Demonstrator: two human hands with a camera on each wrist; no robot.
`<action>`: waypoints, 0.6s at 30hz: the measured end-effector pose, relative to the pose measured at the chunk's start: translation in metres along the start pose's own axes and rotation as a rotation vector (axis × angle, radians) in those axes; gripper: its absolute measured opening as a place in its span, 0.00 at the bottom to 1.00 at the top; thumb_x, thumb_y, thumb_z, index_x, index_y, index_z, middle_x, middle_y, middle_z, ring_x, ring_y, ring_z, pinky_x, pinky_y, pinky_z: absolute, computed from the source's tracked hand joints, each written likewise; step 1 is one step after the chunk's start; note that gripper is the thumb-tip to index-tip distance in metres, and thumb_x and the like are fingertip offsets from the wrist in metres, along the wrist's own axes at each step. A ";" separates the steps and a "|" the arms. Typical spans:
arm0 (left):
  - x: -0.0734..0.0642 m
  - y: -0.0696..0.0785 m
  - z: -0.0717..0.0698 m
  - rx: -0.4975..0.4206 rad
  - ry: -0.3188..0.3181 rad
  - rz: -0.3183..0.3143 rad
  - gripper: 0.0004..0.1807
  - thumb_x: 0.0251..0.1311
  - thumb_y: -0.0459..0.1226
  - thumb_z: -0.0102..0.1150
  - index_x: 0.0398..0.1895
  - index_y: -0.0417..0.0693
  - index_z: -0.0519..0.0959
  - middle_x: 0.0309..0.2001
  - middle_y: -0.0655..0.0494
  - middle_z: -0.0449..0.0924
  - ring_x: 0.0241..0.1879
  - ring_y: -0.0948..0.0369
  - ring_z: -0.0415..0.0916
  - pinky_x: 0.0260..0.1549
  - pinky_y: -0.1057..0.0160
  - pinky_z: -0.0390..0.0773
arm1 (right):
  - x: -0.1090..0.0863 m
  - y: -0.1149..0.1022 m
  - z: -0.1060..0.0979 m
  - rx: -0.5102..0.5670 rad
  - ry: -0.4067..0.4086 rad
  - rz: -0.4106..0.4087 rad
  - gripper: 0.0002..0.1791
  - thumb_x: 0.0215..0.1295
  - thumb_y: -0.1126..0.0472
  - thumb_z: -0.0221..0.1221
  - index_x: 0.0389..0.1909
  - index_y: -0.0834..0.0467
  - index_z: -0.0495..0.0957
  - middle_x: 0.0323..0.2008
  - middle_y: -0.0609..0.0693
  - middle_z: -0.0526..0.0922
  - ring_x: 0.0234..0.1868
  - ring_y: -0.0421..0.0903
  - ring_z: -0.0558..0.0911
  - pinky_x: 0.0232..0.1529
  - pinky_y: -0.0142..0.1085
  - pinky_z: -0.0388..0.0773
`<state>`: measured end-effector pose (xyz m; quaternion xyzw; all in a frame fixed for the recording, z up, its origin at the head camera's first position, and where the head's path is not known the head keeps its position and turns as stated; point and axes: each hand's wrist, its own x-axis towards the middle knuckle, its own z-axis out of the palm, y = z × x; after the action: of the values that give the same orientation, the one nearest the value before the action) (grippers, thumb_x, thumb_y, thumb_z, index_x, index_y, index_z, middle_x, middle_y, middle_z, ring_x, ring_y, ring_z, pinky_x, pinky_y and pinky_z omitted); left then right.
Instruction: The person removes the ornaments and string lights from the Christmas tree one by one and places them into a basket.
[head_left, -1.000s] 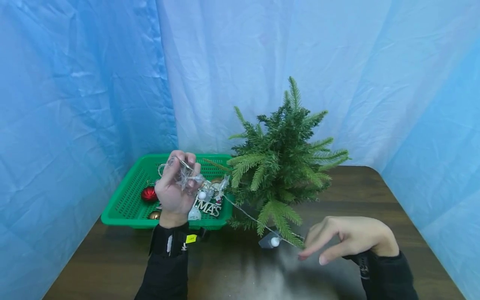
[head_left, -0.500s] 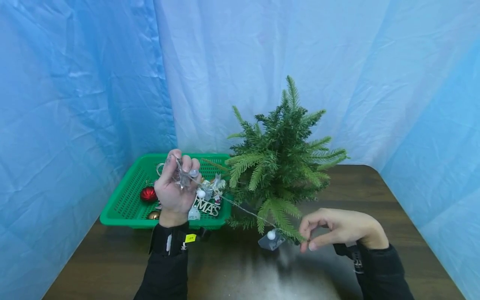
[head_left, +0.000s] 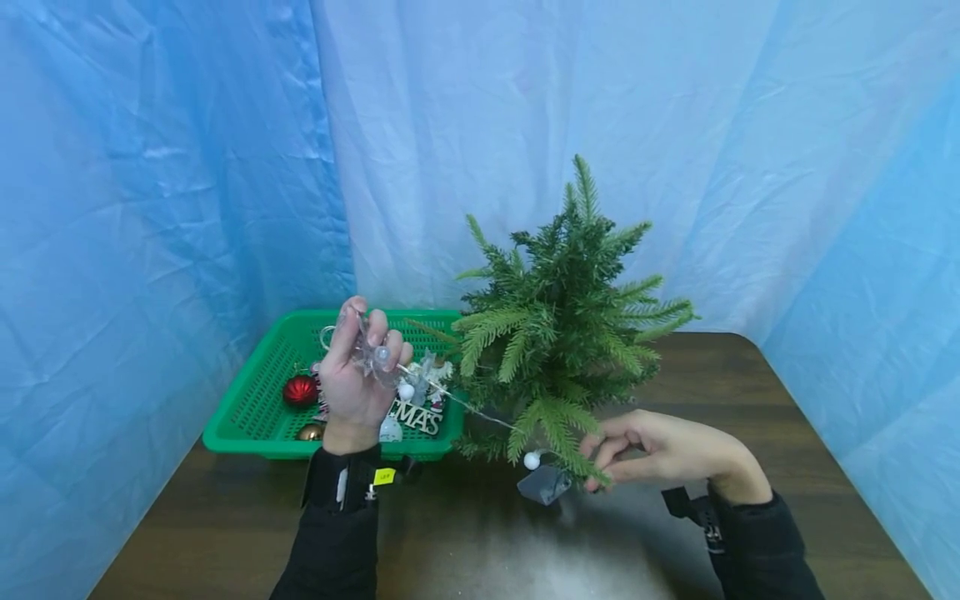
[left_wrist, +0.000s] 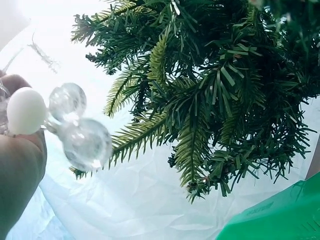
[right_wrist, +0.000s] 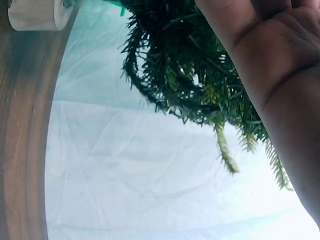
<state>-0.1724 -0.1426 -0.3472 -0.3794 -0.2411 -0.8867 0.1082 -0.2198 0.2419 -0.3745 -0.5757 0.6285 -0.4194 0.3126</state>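
My left hand (head_left: 356, 392) grips a bunch of string lights (head_left: 382, 357) above the basket. In the left wrist view a white ball (left_wrist: 26, 111) and clear bulbs (left_wrist: 87, 143) poke out beside the thumb. From this bunch a thin wire runs right to a low front branch of a small artificial Christmas tree (head_left: 562, 325). There my right hand (head_left: 671, 450) pinches the wire's end part at the branch tip, its fingertips partly covered by needles. A white ball (head_left: 532, 460) and a dark see-through flat piece (head_left: 545, 484) hang beside that branch.
A green basket (head_left: 240, 417) stands left of the tree, holding a red bauble (head_left: 300, 391), a gold bauble (head_left: 310, 432), wooden letters (head_left: 416, 417) and other ornaments. Blue cloth (head_left: 187, 167) surrounds the brown table (head_left: 450, 542). A whitish rounded base (right_wrist: 35, 15) shows in the right wrist view.
My right hand has moved left and slightly up, in toward the branch tip. The wire's white ball has shifted up and left. My left hand has stayed nearly in place.
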 end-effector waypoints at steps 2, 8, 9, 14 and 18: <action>0.001 -0.001 -0.001 0.014 0.006 -0.005 0.17 0.84 0.41 0.27 0.49 0.44 0.70 0.28 0.52 0.69 0.25 0.56 0.72 0.34 0.60 0.74 | 0.001 0.000 0.001 -0.049 0.023 -0.027 0.13 0.77 0.71 0.52 0.56 0.59 0.77 0.46 0.51 0.87 0.40 0.40 0.85 0.37 0.33 0.81; 0.001 -0.003 0.000 0.095 0.006 -0.053 0.16 0.84 0.40 0.28 0.48 0.45 0.69 0.28 0.53 0.70 0.25 0.58 0.70 0.35 0.61 0.80 | 0.006 -0.003 0.005 -0.121 0.126 -0.080 0.14 0.74 0.73 0.54 0.48 0.52 0.81 0.33 0.49 0.82 0.25 0.43 0.74 0.28 0.32 0.77; 0.000 -0.003 0.000 0.116 -0.001 -0.065 0.15 0.84 0.40 0.29 0.48 0.46 0.69 0.28 0.54 0.70 0.24 0.59 0.68 0.29 0.64 0.78 | 0.007 -0.003 0.006 -0.120 0.135 -0.087 0.15 0.74 0.73 0.54 0.48 0.52 0.81 0.32 0.49 0.82 0.24 0.43 0.73 0.28 0.32 0.77; -0.001 -0.003 0.006 0.250 -0.057 -0.113 0.13 0.83 0.38 0.32 0.48 0.47 0.71 0.27 0.56 0.68 0.18 0.61 0.59 0.12 0.69 0.59 | 0.012 -0.008 0.011 -0.120 0.165 -0.091 0.15 0.73 0.75 0.54 0.48 0.52 0.80 0.34 0.48 0.85 0.24 0.40 0.75 0.26 0.30 0.74; -0.002 -0.003 0.012 0.406 -0.093 -0.147 0.12 0.82 0.36 0.38 0.47 0.48 0.75 0.26 0.56 0.68 0.17 0.62 0.59 0.11 0.65 0.53 | 0.016 -0.010 0.016 -0.107 0.188 -0.142 0.17 0.72 0.78 0.53 0.52 0.57 0.80 0.41 0.53 0.87 0.34 0.43 0.85 0.32 0.34 0.81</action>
<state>-0.1646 -0.1344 -0.3429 -0.3719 -0.4465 -0.8069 0.1063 -0.2038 0.2232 -0.3712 -0.5928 0.6341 -0.4584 0.1907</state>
